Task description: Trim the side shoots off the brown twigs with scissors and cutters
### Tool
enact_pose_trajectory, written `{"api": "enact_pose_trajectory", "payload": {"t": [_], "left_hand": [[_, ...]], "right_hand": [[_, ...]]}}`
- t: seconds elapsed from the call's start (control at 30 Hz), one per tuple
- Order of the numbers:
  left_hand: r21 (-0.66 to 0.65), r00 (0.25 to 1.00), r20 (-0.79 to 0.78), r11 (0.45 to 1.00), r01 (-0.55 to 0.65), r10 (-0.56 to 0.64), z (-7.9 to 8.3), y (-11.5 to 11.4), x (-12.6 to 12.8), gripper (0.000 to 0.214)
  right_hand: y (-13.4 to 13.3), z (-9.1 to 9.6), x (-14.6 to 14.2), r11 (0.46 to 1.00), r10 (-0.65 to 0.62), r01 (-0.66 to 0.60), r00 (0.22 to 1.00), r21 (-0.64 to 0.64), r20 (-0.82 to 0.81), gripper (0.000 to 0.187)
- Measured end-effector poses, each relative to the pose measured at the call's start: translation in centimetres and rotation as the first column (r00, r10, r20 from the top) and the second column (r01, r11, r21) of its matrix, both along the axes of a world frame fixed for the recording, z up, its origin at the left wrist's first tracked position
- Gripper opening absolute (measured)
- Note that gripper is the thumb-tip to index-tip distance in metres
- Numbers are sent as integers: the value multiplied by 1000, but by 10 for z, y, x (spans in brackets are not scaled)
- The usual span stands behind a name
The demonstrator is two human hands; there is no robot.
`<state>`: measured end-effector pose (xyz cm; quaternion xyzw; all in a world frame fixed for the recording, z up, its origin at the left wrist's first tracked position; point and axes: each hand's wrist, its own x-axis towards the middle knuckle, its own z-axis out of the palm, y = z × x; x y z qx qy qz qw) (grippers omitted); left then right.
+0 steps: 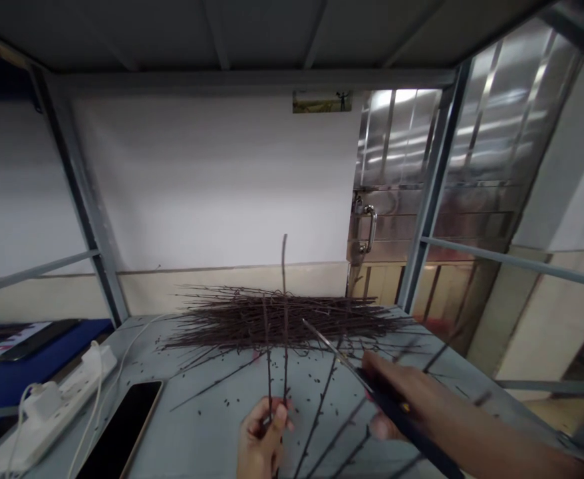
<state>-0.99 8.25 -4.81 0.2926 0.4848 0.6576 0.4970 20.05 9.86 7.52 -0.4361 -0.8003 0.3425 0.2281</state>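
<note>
Our left hand (263,438): grasping thin dark twigs (285,293) upright, 6 o'clock
Our right hand (396,406): clenched on long scissors (336,357), 4 o'clock
Handling: twigs look light, stiff, brittle; we grip low

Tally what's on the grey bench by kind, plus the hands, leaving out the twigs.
Hands: 2 (left hand, right hand)
Scissors: 1
Phone: 1
Power strip: 1
Plugs: 2
Total: 7
</note>
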Motion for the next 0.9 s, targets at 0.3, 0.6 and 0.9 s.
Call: {"api": "enact_pose_trajectory", "payload": {"t": [0.3, 0.6, 0.9], "left_hand": [[8, 987, 11, 987, -162, 162, 15, -2, 17, 51], [53, 963, 4, 962, -269, 269, 16, -3, 22, 52], [108, 954, 12, 948, -298, 299, 15, -5, 26, 50]], "right_hand": [[10, 21, 10, 668, -320, 12, 908, 744, 272, 43], [23, 20, 4, 363, -515, -113, 803, 925, 300, 43], [31, 24, 6, 334, -514, -184, 786, 924, 343, 27]]}}
